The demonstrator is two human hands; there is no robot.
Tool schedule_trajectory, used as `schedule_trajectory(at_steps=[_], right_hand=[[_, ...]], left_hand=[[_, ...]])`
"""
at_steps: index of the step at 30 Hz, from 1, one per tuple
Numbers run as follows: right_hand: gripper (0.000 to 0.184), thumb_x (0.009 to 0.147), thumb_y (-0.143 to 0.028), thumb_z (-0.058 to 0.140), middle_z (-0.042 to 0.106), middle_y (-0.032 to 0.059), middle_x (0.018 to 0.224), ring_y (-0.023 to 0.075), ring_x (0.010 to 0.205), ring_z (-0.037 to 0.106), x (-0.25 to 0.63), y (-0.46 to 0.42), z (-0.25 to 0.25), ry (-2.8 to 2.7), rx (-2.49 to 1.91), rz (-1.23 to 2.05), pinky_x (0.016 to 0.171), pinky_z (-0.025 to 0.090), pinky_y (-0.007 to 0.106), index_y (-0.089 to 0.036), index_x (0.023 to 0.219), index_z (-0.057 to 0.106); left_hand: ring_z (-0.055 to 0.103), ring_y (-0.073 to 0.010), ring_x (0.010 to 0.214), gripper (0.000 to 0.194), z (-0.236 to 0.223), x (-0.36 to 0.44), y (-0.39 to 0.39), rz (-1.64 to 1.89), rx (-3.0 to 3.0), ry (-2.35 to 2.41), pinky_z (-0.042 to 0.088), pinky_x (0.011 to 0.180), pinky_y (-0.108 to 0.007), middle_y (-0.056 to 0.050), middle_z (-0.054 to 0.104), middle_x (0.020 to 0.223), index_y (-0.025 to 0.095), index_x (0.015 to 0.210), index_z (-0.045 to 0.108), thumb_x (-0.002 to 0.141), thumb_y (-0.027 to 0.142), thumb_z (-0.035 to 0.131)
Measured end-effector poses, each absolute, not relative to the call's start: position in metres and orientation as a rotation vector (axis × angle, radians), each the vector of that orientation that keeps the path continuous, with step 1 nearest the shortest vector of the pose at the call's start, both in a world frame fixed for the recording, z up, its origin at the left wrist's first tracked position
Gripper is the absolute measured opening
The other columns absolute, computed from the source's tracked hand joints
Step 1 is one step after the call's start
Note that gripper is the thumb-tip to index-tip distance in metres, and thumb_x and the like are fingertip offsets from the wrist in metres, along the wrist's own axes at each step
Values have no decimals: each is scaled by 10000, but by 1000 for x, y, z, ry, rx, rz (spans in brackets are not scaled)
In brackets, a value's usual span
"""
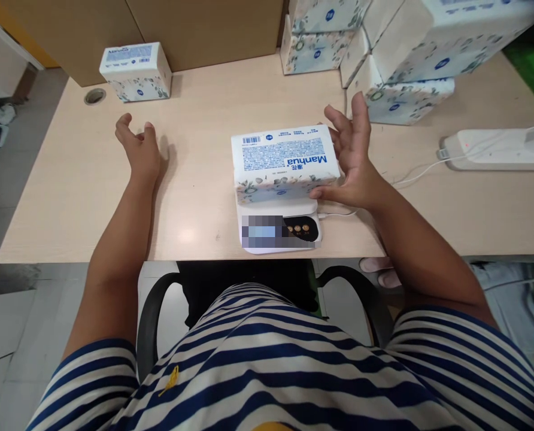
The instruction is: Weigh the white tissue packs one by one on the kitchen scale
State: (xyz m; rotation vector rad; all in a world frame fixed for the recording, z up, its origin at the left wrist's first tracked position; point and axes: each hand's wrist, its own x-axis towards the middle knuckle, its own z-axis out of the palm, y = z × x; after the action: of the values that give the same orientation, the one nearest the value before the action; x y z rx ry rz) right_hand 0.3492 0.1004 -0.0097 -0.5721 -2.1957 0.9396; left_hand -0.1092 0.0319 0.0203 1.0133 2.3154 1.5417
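A tissue pack (285, 157) printed "Manhua" rests on a white digital scale (276, 208) near the table's front edge; the scale's display is pixelated. My right hand (351, 158) is at the pack's right end, fingers spread and raised, the thumb by its lower front corner. Whether the thumb touches the pack I cannot tell. Over the left part of the table is my left hand (140, 148), holding nothing, its fingers loosely bent and apart from the thumb. Beyond it stands another tissue pack (136, 72).
More tissue packs (413, 99) are stacked at the back right. A white power strip (495, 149) lies at the right, and a thin white cable (415, 178) runs towards the scale. A brown cardboard panel (208, 36) rises behind the table (195, 197). A cable hole (95, 96) is at the back left.
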Motion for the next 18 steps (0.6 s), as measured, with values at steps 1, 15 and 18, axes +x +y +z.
schedule_trajectory(at_steps=[1, 15, 18], right_hand=[[1763, 519, -991, 922, 139, -7, 1970, 482, 1799, 198, 350, 102, -12, -2186, -552, 945, 1464, 216, 702, -523, 1813, -180], [1691, 564, -918, 971, 137, -62, 1966, 473, 1775, 281, 351, 101, -12, -2183, -529, 928, 1439, 306, 711, -610, 1793, -149], [1744, 526, -950, 960, 171, -27, 1962, 498, 1767, 283, 351, 101, -11, -2170, -595, 940, 1429, 315, 722, -573, 1802, -167]], left_hand=[[538, -106, 1328, 387, 21, -108, 32, 1524, 1014, 2327, 399, 1342, -341, -161, 374, 1738, 135, 1483, 388, 1149, 41, 559], [475, -111, 1445, 365, 27, -103, 31, 1510, 1025, 2322, 358, 1397, -391, -169, 359, 1734, 108, 1486, 369, 1167, 42, 536], [447, -108, 1479, 362, 29, -101, 30, 1486, 1036, 2335, 361, 1390, -365, -182, 344, 1738, 99, 1482, 363, 1168, 36, 531]])
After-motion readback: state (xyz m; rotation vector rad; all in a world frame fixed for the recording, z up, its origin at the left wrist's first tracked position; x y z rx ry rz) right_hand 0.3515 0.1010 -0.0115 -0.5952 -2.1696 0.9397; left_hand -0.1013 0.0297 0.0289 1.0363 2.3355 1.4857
